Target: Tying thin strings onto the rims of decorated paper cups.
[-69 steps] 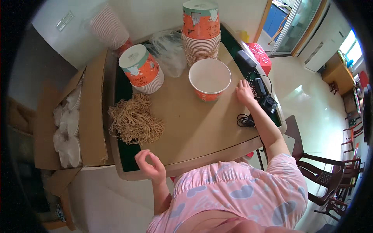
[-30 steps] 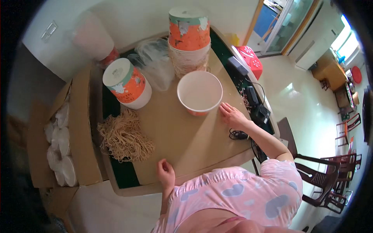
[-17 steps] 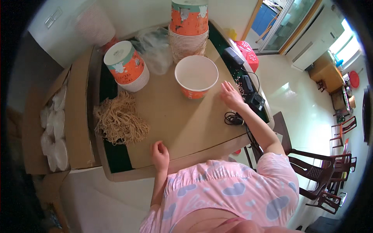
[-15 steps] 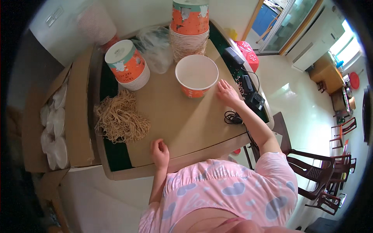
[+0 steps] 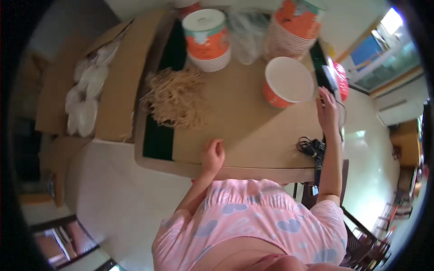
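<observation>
A white-lined orange paper bucket stands upright on the tan tabletop, its open mouth facing up. Just to its right is my right hand, fingers extended and a little bent, apart from the bucket's rim and over the table's right side. My left hand rests at the table's front edge with its fingers curled in, and nothing shows in it. Left of the middle lies a loose heap of tan crinkled strands. Behind it, a stack of upside-down paper buckets stands on the table.
A taller bucket stack and a clear plastic bag stand at the back. A coiled black cable lies at the front right. On the left, an open cardboard box holds white round items. A red stool is beyond the table.
The view has swung, so the table and everything on it sits farther right. My right hand has shifted slightly away from the bucket, its fingers less spread. My left hand remains curled.
</observation>
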`<action>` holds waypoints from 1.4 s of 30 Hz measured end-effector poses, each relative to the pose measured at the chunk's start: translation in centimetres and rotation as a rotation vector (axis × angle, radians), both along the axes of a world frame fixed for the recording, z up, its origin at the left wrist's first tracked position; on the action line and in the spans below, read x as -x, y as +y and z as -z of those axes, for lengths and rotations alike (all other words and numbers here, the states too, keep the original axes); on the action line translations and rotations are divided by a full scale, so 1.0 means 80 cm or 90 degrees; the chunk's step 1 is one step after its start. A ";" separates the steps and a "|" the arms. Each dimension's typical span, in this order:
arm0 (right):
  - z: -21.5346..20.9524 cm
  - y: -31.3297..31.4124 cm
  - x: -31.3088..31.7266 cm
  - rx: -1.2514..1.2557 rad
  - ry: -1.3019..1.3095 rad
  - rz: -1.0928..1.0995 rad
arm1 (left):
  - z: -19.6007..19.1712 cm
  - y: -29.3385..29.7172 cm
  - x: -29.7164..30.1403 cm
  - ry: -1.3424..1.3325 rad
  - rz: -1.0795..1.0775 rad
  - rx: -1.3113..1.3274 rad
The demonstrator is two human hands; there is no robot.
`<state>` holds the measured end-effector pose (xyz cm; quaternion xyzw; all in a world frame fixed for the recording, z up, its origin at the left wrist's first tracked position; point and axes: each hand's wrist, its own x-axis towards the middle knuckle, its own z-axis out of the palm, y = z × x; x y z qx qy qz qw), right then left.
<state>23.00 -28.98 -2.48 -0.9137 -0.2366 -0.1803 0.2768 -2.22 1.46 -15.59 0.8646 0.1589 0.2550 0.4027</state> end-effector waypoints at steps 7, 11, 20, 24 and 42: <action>-0.053 0.139 0.040 0.228 0.068 -0.220 | -0.041 0.027 -0.015 0.002 -0.008 0.041; -0.054 0.192 0.083 0.126 0.161 -0.259 | -0.051 0.072 -0.033 -0.044 -0.093 0.034; -0.066 0.218 0.141 -0.008 0.109 -0.345 | -0.074 0.088 -0.059 0.079 -0.131 -0.126; -0.063 0.202 0.163 -0.192 0.127 -0.455 | -0.116 0.084 -0.036 -0.047 -0.143 0.041; -0.018 0.225 0.203 -0.312 0.342 -0.604 | -0.239 0.036 0.030 0.080 0.136 -0.024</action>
